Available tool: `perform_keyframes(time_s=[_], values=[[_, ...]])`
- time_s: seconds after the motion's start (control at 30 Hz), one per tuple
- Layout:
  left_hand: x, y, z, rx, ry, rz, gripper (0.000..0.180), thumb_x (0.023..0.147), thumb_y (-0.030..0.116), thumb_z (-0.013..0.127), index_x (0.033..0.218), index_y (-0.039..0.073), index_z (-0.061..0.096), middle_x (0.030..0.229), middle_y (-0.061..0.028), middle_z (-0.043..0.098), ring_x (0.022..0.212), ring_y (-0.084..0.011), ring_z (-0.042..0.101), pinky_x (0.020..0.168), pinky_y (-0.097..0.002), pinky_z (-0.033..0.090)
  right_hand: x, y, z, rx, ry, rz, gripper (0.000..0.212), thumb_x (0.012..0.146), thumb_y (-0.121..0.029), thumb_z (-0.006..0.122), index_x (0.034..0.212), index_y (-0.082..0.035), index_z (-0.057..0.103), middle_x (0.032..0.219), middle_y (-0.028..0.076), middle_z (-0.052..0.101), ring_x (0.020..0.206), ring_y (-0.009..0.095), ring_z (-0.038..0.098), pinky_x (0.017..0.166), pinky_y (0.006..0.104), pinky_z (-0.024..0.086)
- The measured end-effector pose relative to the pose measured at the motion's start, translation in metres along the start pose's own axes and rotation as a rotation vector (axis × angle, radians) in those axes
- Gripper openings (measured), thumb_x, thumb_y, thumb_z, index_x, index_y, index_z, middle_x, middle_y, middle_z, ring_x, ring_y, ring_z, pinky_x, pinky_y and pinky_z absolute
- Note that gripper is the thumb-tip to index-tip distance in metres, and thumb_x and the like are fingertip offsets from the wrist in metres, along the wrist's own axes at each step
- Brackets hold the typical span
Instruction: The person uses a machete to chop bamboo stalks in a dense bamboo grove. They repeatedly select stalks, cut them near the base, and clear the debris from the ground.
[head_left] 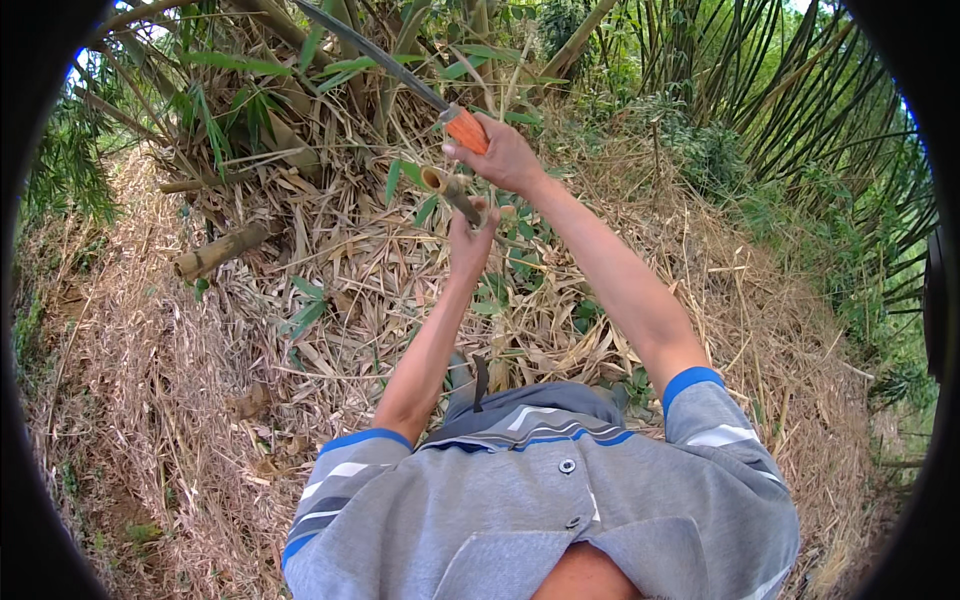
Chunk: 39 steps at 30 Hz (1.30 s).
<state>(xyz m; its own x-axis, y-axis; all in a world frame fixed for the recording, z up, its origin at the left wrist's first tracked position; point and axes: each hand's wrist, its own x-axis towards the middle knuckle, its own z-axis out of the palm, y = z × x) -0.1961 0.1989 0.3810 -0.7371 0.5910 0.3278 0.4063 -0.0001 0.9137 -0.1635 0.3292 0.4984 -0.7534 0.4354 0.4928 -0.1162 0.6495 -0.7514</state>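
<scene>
My right hand (508, 158) is wrapped round the orange handle of a machete (385, 62), whose long dark blade slants up and left to the picture's top edge. Just below, my left hand (472, 238) is closed round a bamboo stem (456, 192). The stem's hollow cut end faces up and left, a little under the machete handle and apart from the blade. Where the bamboo runs beyond my left hand is partly hidden; thin green leafy twigs show around it.
A cut bamboo stump (222, 252) sticks out at the left, with thicker bamboo culms (400, 60) clumped behind. Dry leaf litter (340, 330) covers the sloping ground. Green bamboo stands (790, 90) rise at the far right.
</scene>
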Motion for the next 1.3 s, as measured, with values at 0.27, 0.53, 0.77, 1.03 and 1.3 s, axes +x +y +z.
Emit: perform_keyframes(time_s=[0.27,0.53,0.77,1.03,1.3], values=[[0.013,0.142,-0.058,-0.216,0.452,0.476,0.049,0.093,0.047,0.038,0.104,0.0,0.048,0.096,-0.0124,0.054,0.092,-0.0225,0.054,0.085,-0.0353,0.043,-0.008,0.005,0.036,0.134,0.132,0.041,0.049,0.077,-0.045,0.064,0.099,-0.003,0.055,0.079,0.017,0.062,0.074,0.031,0.062,0.067,0.0377,0.048],[0.031,0.154,-0.032,-0.623,0.412,0.252,0.048,0.094,0.044,0.036,0.063,0.008,0.037,0.052,-0.0012,0.036,0.044,-0.0101,0.032,0.044,-0.0248,0.028,-0.01,0.007,0.034,0.11,0.195,0.064,0.045,0.076,-0.039,0.064,0.097,0.0,0.054,0.079,0.02,0.062,0.075,0.034,0.062,0.064,0.0397,0.047],[0.044,0.128,-0.039,-0.677,0.508,0.284,0.046,0.094,0.042,0.035,0.061,0.01,0.034,0.051,0.0004,0.032,0.043,-0.0091,0.028,0.042,-0.0247,0.025,-0.069,-0.052,-0.016,0.491,0.339,0.165,0.03,0.074,-0.017,0.064,0.095,0.0,0.052,0.072,0.011,0.057,0.063,0.019,0.055,0.061,0.0309,0.044],[0.049,0.124,-0.028,-0.576,0.575,0.174,0.043,0.094,0.038,0.038,0.06,0.013,0.033,0.049,0.0017,0.031,0.042,-0.0089,0.029,0.041,-0.0258,0.023,-0.183,-0.005,0.013,0.105,-0.156,0.463,0.045,0.071,-0.012,0.061,0.112,0.001,0.052,0.097,0.015,0.063,0.09,0.03,0.061,0.079,0.0379,0.047],[0.064,0.098,-0.038,-0.61,0.51,0.28,0.043,0.093,0.039,0.038,0.06,0.012,0.033,0.048,0.001,0.032,0.042,-0.0088,0.029,0.041,-0.0251,0.024,-0.102,-0.061,-0.023,0.541,0.242,0.281,0.016,0.074,-0.009,0.062,0.083,0.001,0.053,0.067,0.006,0.057,0.053,0.008,0.053,0.048,0.0229,0.042]])
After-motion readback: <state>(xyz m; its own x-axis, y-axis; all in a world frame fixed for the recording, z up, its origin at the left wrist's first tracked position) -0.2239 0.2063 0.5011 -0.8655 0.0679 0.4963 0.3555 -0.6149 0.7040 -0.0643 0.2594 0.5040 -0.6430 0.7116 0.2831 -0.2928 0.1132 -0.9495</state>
